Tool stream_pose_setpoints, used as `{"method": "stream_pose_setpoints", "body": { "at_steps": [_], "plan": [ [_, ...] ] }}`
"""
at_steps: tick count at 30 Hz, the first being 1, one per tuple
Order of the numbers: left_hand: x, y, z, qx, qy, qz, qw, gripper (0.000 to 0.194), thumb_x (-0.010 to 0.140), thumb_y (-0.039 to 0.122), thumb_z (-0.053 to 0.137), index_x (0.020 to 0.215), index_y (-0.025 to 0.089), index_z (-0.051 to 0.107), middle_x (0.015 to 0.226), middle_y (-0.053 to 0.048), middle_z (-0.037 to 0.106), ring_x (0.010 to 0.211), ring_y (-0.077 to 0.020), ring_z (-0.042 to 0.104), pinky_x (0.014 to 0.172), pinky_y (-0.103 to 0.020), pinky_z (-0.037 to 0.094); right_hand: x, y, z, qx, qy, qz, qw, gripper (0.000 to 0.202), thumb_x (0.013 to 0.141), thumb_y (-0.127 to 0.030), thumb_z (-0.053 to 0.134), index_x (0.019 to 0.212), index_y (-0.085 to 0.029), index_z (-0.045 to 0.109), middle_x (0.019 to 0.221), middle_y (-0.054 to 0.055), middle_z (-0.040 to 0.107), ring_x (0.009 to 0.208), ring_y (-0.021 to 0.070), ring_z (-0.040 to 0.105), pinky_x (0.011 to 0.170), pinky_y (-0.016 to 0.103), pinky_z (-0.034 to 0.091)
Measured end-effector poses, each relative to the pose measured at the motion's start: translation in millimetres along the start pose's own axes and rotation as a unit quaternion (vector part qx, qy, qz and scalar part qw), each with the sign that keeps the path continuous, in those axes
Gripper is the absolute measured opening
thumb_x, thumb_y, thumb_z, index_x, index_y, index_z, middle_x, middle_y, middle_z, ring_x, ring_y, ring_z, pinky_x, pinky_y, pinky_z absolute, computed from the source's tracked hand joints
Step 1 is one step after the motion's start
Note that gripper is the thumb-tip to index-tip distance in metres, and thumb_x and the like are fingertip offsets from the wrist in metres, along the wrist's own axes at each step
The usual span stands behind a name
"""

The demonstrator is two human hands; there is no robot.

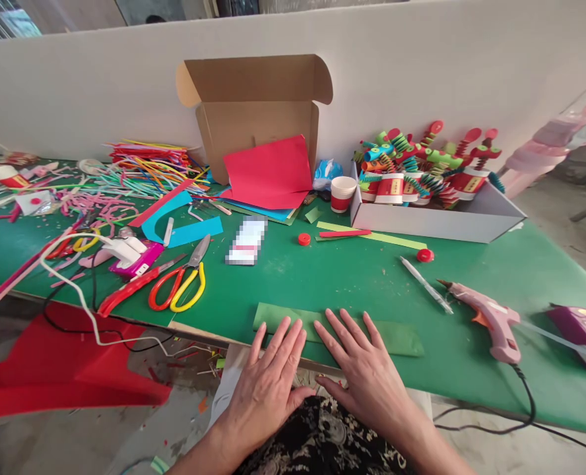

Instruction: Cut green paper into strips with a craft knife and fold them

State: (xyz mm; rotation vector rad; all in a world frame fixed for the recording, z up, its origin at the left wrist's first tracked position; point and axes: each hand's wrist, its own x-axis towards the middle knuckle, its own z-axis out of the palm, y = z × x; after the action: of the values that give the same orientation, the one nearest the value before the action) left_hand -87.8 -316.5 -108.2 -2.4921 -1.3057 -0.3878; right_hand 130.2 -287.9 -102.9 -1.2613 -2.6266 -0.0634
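Nearest the camera, the left hand [268, 373] and the right hand [369, 369] lay palm down across the front edge of the green worktop [283, 284], over a long, flat strip of dark green paper [402, 338] in the lower centre of the frame. Uneven pressure could have creased or skewed the strip, and a backward drag could have pulled it over the edge, so close did it lie. At right, the pink plastic glue gun [491, 320] had its cord [528, 389] looping off the worktop; a snagging forearm might have tugged it down, and its nozzle could have burned skin if hot, which could not be told. The left fingers were slightly parted, the little one farther out; the right fingers were fanned wider. Both sets touched the paper, pinching nothing.
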Motion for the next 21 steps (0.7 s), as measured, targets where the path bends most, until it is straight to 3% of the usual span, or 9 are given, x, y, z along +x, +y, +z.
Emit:
{"method": "stream_pose_setpoints", "body": {
  "at_steps": [7,16,18,21],
  "plan": [
    [6,-2,5.4,-0.005,-0.008,0.035,0.999,0.075,0.096,0.061,0.038,0.147,0.006,0.038,0.154,-0.013,0.042,0.149,-0.0272,0.025,0.121,-0.045,0.019,0,-2,-1,-0.007,-0.001,0.002,1.000,0.077,0.085,-0.042,0.063,0.153,-0.022,0.035,0.157,0.011,0.037,0.141,0.0348,0.038,0.115,0.058,0.021],
    [-15,-45,2.1,-0.047,-0.019,0.021,0.998,0.070,0.099,0.052,0.038,0.153,0.007,0.026,0.151,-0.015,0.046,0.144,-0.0278,0.035,0.116,-0.044,0.027,0,0,-3,0.003,-0.014,0.008,1.000,0.073,0.088,-0.042,0.059,0.154,-0.023,0.034,0.158,0.009,0.036,0.141,0.0346,0.037,0.116,0.057,0.020],
    [-18,-58,-1.5,-0.074,0.016,-0.026,0.997,0.055,0.102,0.042,0.035,0.148,0.012,0.038,0.144,-0.014,0.055,0.138,-0.0271,0.043,0.111,-0.045,0.032,0,0,-3,0.006,-0.013,0.008,1.000,0.072,0.089,-0.044,0.057,0.154,-0.023,0.034,0.158,0.010,0.036,0.141,0.0346,0.037,0.116,0.058,0.019],
    [-14,-73,-5.7,-0.090,0.067,-0.171,0.979,0.033,0.101,0.031,0.038,0.118,0.020,0.063,0.115,-0.010,0.070,0.112,-0.0265,0.058,0.093,-0.043,0.042,0,1,-3,0.011,-0.014,0.003,1.000,0.071,0.092,-0.049,0.054,0.154,-0.023,0.033,0.158,0.010,0.036,0.142,0.0347,0.037,0.116,0.058,0.017]
  ]
}}
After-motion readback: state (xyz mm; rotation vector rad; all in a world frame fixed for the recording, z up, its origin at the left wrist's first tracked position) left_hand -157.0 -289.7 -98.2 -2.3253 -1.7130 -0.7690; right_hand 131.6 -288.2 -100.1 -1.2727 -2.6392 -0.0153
